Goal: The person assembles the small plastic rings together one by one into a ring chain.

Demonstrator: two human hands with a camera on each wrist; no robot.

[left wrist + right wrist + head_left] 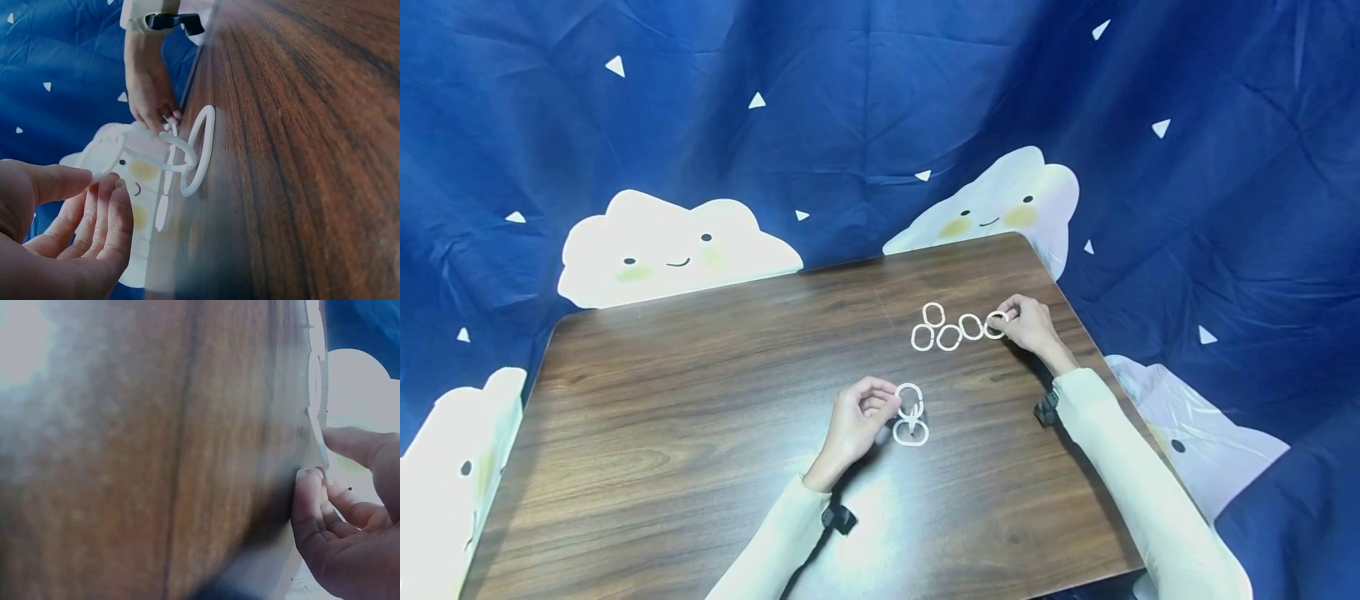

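Note:
Thumb and fingertips of the left hand pinch a white plastic link by its left side. It is hooked through a middle link, seen nearly edge-on. A lower link hangs on that one, close to the tabletop, so the links form a short chain. In the left wrist view the chain's far link stands tilted by the wood. Farther back on the right, the right hand pinches a single white link between thumb and fingers. The right wrist view shows this link edge-on.
Several loose white links lie in a cluster just left of the right hand. The brown wooden table has its right edge close beyond the right forearm. A blue cloth with clouds hangs behind it. Each wrist wears a black camera.

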